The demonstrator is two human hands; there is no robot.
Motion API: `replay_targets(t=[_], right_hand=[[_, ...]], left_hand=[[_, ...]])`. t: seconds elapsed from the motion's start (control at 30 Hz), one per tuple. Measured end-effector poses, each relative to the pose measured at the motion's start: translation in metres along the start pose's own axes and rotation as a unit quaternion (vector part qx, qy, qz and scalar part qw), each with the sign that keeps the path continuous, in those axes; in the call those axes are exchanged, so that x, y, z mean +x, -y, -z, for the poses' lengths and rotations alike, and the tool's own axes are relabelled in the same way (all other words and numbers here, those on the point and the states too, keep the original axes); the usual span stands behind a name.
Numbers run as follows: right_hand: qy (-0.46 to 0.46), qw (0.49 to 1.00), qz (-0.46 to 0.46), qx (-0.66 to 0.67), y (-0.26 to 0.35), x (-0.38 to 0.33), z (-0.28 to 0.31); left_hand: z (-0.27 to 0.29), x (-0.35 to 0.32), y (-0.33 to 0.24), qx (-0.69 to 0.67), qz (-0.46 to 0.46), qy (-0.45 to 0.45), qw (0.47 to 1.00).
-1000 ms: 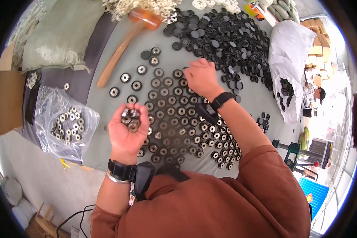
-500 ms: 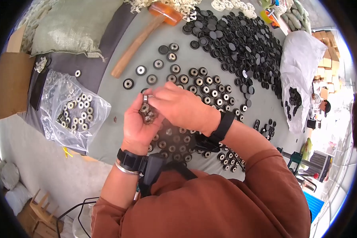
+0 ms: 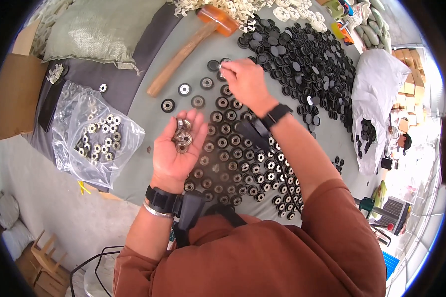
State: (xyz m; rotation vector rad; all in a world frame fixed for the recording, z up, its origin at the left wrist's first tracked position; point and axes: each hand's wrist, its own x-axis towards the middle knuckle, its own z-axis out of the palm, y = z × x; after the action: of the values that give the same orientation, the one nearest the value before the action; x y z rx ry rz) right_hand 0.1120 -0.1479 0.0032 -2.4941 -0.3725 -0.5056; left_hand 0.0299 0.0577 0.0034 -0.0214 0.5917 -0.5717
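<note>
Palm up, my left hand (image 3: pixel 169 161) cradles several small metal ball bearings (image 3: pixel 182 137) against its curled fingers. My right hand (image 3: pixel 248 85) reaches farther out over the grey table, its thumb and fingers pinching a single ball bearing (image 3: pixel 221 72). That bearing is just beside a black round cap (image 3: pixel 213 65) and close above other caps partly hidden by the fingers. Between and below my hands stand rows of black caps with bearings seated in them (image 3: pixel 231 115).
A clear plastic bag of bearings (image 3: pixel 131 129) lies at the left. An orange-headed mallet (image 3: pixel 183 57) rests beyond my hands. Loose black caps (image 3: pixel 302 69) form a large heap at the far right, beside a white sack (image 3: pixel 376 74). A cardboard box (image 3: pixel 17 94) stands far left.
My right hand has left the left palm and moved away, up and to the right, carrying a bearing to the far caps. The left hand has opened out, showing the bearings.
</note>
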Motion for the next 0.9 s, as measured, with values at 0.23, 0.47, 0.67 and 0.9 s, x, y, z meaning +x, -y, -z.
replay_targets(t=[0.23,0.47,0.67,0.9], right_hand=[[0.076,0.976,0.065,-0.194,-0.029,0.005,-0.037],[0.036,0.951,0.12,-0.284,-0.016,-0.007,-0.038],[0.279,0.89,0.168,-0.32,-0.004,0.017,-0.018],[0.164,0.944,0.017,-0.286,-0.005,0.007,0.006]], left_hand=[[0.01,-0.004,-0.003,-0.004,-0.007,-0.044,0.999],[0.01,-0.004,-0.005,-0.003,-0.007,-0.038,0.999],[-0.002,0.0,0.008,0.016,0.002,-0.047,0.999],[0.001,-0.002,0.0,0.005,0.015,-0.017,1.0]])
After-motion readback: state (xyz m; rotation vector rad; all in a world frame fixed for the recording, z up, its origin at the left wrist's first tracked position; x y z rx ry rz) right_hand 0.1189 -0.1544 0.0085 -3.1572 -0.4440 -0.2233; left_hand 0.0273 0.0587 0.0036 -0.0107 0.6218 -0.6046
